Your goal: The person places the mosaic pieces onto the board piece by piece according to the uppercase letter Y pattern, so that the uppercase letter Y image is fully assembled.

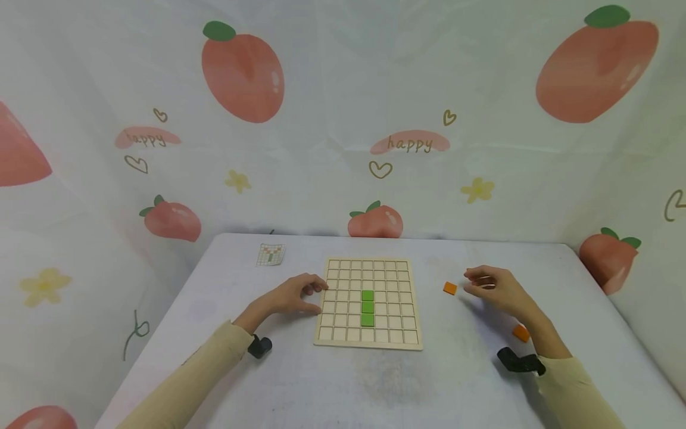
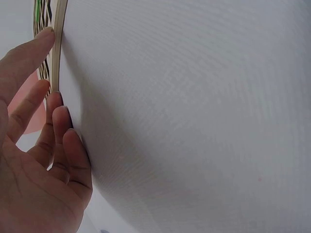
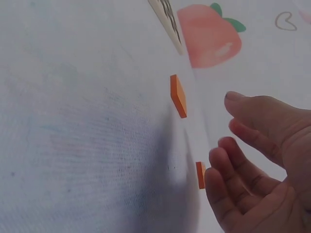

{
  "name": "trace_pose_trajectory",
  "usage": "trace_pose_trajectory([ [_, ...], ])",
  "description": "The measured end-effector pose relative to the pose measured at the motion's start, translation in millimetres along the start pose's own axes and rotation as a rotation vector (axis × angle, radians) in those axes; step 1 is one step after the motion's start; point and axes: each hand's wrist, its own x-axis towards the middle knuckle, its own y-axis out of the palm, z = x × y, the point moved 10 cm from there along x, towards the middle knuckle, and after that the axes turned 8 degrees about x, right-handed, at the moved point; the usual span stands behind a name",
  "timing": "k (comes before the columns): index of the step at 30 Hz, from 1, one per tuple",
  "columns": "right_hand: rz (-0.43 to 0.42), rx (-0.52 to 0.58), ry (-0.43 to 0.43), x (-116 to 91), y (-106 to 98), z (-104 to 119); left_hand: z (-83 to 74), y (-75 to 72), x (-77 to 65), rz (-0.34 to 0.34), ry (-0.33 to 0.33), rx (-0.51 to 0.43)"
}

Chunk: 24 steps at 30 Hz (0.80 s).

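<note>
On the white table lies a wooden grid board, with three green tiles in one column of its cells. At the board's left edge, my left hand rests with thumb and fingers apart, fingertips at the rim. My right hand hovers right of the board, fingers loosely bent and holding nothing. Left of its fingertips lies an orange tile. Another orange tile is partly covered by the right wrist. In the right wrist view, one orange tile shows fully and another sits partly behind the fingers.
A small paper card with a coloured grid pattern lies at the table's back left. Behind the table hangs a white cloth printed with peaches. Each wrist wears a black camera.
</note>
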Motion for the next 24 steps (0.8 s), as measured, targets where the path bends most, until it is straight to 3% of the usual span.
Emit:
trace_pose_trajectory([
  [12, -0.03, -0.002, 0.088, 7.8, 10.1, -9.0, -0.9, 0.3, -0.3, -0.002, 0.017, 0.005],
  [24, -0.034, -0.092, 0.096, 19.0, 31.4, -6.1, -0.9, 0.0, -0.7, -0.001, 0.013, 0.003],
])
